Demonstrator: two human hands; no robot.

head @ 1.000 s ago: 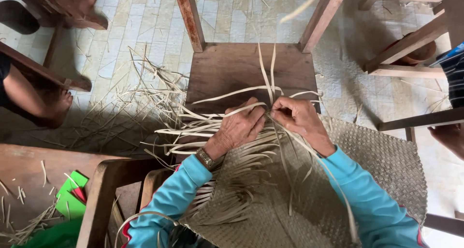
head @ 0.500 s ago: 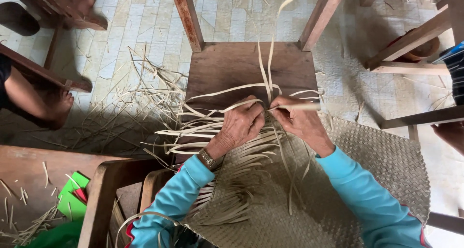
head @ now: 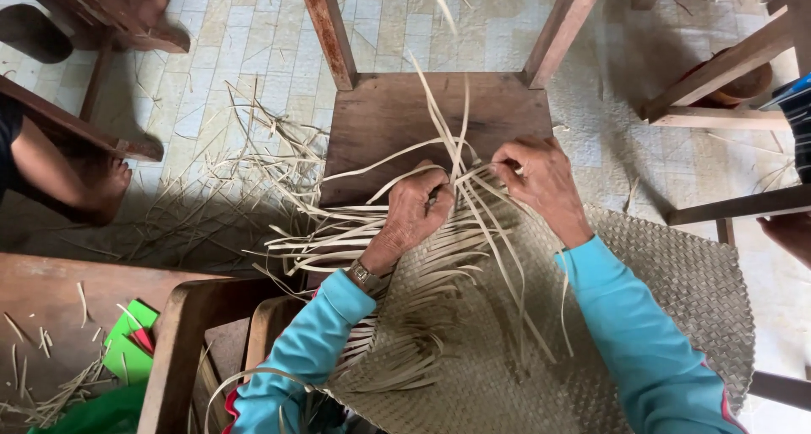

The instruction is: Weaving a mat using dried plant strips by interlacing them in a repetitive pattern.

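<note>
Both hands sit right at the open edge of the woven mat [head: 659, 316], which lies draped over the wooden chair seat [head: 397, 117] so there's a flat surface under the work: the left hand [head: 418, 210] has its fingers curled down, pinning the loose pale strips [head: 338, 235] that fan out to the left of them, while the right hand [head: 541, 176] pinches a few upright strips just beside its fingertips. Compared with half a second ago the hands have drifted slightly apart and the long strips stand higher.

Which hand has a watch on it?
The left hand does: a watch sits on its wrist, just above the blue sleeve. The right hand has a bare wrist. Both hands pinch pale strips.
</note>
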